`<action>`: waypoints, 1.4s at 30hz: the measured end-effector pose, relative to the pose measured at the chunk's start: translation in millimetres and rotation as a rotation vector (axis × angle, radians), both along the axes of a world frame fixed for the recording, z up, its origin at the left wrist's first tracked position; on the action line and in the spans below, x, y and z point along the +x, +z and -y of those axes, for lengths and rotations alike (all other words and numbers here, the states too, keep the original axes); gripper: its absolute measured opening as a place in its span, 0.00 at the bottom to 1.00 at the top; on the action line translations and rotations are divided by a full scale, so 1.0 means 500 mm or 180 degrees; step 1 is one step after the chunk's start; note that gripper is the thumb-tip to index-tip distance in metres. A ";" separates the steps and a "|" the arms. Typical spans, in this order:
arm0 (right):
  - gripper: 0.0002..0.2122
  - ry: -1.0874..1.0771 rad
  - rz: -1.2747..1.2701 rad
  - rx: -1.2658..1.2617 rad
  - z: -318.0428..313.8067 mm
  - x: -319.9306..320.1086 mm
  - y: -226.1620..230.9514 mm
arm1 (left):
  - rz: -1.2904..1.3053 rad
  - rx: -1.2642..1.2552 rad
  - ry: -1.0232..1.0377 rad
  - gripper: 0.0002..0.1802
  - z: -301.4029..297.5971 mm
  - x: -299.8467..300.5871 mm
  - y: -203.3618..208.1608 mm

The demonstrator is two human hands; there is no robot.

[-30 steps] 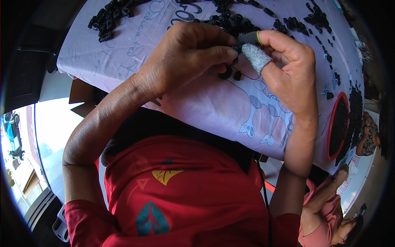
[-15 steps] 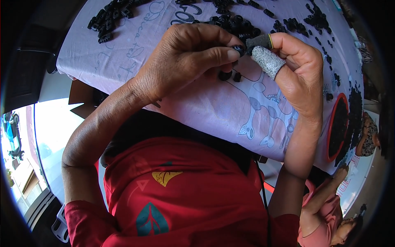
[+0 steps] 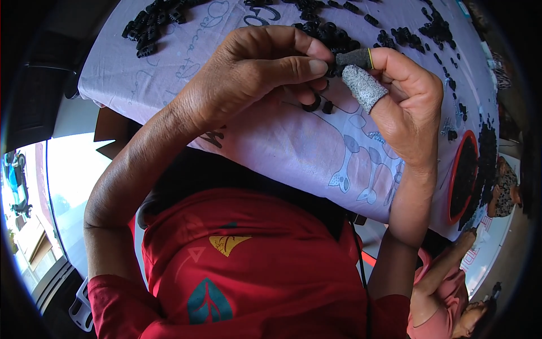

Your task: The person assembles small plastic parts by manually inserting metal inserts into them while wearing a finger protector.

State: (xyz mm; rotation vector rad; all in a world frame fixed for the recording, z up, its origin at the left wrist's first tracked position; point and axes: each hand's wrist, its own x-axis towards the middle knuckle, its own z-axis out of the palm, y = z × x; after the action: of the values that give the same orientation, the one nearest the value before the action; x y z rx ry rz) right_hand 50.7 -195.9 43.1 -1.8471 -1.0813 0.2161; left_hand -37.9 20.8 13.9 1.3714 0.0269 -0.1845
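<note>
My left hand (image 3: 257,73) pinches a small black part (image 3: 332,71) between thumb and fingers above the table. Opposite it, my right hand (image 3: 409,104) closes thumb and forefinger on the same spot; a grey fingertip sleeve (image 3: 366,88) covers the thumb and a dark one (image 3: 354,59) the forefinger. The fingers hide most of the part, so its exact shape cannot be made out. Just below my left fingers are a black ring-like piece (image 3: 312,104) and a small black block (image 3: 327,107).
A pile of black ribbed pieces (image 3: 333,37) lies just beyond my hands, with another heap (image 3: 148,28) at far left. More black pieces (image 3: 406,37) are scattered right. A red-rimmed bowl (image 3: 464,175) of dark bits stands on the patterned tablecloth (image 3: 282,147). A person (image 3: 440,288) sits at lower right.
Both hands stay close together. My right thumb has shifted slightly left and down, and the left fingertips have moved a little; the black part is now more hidden.
</note>
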 end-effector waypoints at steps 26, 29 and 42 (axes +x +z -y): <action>0.09 -0.0109 -0.0030 0.0225 -0.002 -0.004 -0.001 | 0.0110 -0.0095 -0.0177 0.16 0.003 0.000 0.000; 0.06 -0.0131 0.0109 0.0096 -0.003 -0.011 -0.001 | 0.0161 -0.0004 -0.0231 0.16 0.003 0.000 -0.009; 0.06 -0.0130 -0.0203 -0.0272 -0.004 -0.016 0.003 | 0.0337 0.0406 -0.0136 0.12 0.008 -0.005 -0.012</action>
State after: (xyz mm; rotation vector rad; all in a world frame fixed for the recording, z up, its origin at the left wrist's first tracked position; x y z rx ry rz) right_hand 42.9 -193.7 44.4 -1.9237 -1.0033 0.2993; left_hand -40.3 16.9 8.2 1.5080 -0.0803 -0.1479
